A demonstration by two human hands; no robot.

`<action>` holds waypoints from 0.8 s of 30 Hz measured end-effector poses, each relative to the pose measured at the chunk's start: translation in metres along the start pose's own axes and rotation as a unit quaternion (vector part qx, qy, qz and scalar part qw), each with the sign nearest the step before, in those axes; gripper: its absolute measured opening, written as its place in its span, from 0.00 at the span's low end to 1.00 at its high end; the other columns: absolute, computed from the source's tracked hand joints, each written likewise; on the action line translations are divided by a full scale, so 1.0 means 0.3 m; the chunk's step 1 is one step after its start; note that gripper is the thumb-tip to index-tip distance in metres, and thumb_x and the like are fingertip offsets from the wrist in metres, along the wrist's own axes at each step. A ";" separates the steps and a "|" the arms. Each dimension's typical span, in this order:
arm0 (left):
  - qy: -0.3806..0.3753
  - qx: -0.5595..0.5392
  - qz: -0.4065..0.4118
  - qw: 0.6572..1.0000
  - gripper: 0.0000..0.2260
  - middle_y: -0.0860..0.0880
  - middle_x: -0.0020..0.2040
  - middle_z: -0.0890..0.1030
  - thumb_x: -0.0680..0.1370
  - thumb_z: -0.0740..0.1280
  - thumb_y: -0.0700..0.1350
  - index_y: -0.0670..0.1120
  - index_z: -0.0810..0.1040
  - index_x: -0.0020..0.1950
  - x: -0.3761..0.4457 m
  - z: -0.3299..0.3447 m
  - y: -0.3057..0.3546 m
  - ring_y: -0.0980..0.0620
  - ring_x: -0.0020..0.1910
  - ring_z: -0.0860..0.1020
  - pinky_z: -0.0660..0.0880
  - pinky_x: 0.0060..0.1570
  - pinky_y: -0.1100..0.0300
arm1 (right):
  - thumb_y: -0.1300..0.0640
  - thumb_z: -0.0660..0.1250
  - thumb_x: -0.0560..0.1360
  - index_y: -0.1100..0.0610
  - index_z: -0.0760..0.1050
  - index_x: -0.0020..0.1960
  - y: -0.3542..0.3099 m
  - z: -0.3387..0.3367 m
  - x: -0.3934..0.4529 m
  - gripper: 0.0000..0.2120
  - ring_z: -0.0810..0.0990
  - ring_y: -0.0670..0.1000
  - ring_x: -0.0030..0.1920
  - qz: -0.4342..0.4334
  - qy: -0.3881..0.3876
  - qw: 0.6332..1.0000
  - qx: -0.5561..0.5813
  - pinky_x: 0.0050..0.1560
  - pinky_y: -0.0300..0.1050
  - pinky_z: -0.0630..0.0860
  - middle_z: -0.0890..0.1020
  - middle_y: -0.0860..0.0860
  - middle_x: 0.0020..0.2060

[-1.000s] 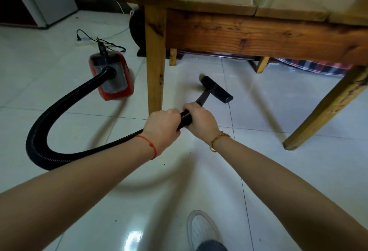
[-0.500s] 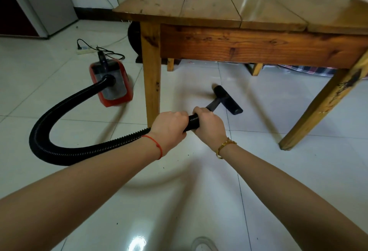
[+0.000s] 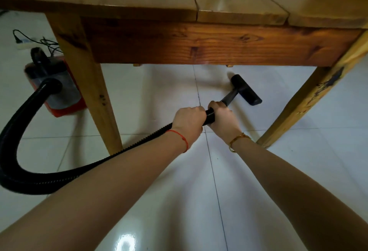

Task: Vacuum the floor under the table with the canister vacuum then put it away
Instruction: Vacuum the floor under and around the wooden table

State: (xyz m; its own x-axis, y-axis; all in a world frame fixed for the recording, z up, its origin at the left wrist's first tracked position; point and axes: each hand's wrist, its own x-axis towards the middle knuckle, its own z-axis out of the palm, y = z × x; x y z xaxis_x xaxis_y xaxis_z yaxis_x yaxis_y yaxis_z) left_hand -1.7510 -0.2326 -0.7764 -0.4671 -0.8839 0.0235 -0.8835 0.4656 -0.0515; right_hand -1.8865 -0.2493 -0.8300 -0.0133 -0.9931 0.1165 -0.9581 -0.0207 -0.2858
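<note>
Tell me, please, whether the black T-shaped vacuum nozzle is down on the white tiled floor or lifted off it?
Down: the black T-shaped vacuum nozzle lies against the white tiled floor under the wooden table, with no gap visible.

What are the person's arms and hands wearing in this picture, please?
Both forearms are bare, with no sleeves in view and no gloves. The left hand has a thin red string bracelet around its wrist. The right hand has a slim gold-coloured bangle at its wrist. No rings or watch are visible.
</note>
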 end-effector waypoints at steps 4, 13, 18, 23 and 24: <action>-0.029 -0.023 0.002 0.999 0.10 0.46 0.51 0.80 0.78 0.63 0.41 0.42 0.72 0.59 0.033 -0.025 0.026 0.46 0.48 0.80 0.66 0.39 0.58 | 0.60 0.67 0.72 0.59 0.72 0.52 0.030 -0.043 0.013 0.10 0.80 0.59 0.45 0.009 -0.028 1.000 0.000 0.43 0.47 0.75 0.78 0.57 0.50; -0.097 -0.045 -0.019 0.994 0.10 0.45 0.51 0.80 0.77 0.63 0.43 0.42 0.72 0.57 -0.145 -0.289 -0.059 0.45 0.47 0.80 0.66 0.37 0.58 | 0.58 0.67 0.73 0.58 0.73 0.50 -0.174 -0.228 -0.103 0.07 0.80 0.58 0.41 -0.027 -0.068 0.997 0.021 0.38 0.45 0.72 0.78 0.55 0.49; -0.134 -0.031 -0.033 0.990 0.09 0.46 0.50 0.80 0.78 0.62 0.44 0.43 0.72 0.57 -0.331 -0.463 -0.104 0.46 0.47 0.80 0.66 0.37 0.58 | 0.59 0.68 0.72 0.58 0.74 0.51 -0.335 -0.342 -0.225 0.09 0.80 0.58 0.41 -0.045 -0.122 0.988 0.078 0.41 0.48 0.77 0.78 0.55 0.49; -0.179 -0.040 -0.047 0.982 0.09 0.46 0.49 0.80 0.78 0.62 0.43 0.43 0.71 0.56 -0.500 -0.596 -0.136 0.45 0.46 0.80 0.66 0.37 0.58 | 0.60 0.69 0.72 0.59 0.74 0.50 -0.471 -0.448 -0.359 0.09 0.79 0.57 0.40 -0.058 -0.163 0.977 0.124 0.40 0.47 0.77 0.78 0.55 0.50; -0.186 -0.042 -0.048 0.980 0.09 0.46 0.49 0.80 0.77 0.62 0.43 0.43 0.71 0.57 -0.532 -0.619 -0.143 0.45 0.46 0.80 0.66 0.37 0.57 | 0.59 0.68 0.72 0.59 0.74 0.50 -0.495 -0.467 -0.384 0.09 0.79 0.57 0.40 -0.059 -0.170 0.975 0.128 0.40 0.47 0.76 0.78 0.55 0.49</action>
State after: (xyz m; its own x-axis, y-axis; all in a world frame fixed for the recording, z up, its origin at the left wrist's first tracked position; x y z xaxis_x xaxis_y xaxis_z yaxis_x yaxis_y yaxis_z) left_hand -1.6451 -0.1032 -0.5924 -0.3496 -0.8722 -0.3422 -0.9301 0.3670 0.0148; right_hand -1.7826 -0.1157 -0.6678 0.2306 -0.9618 -0.1474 -0.8441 -0.1224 -0.5221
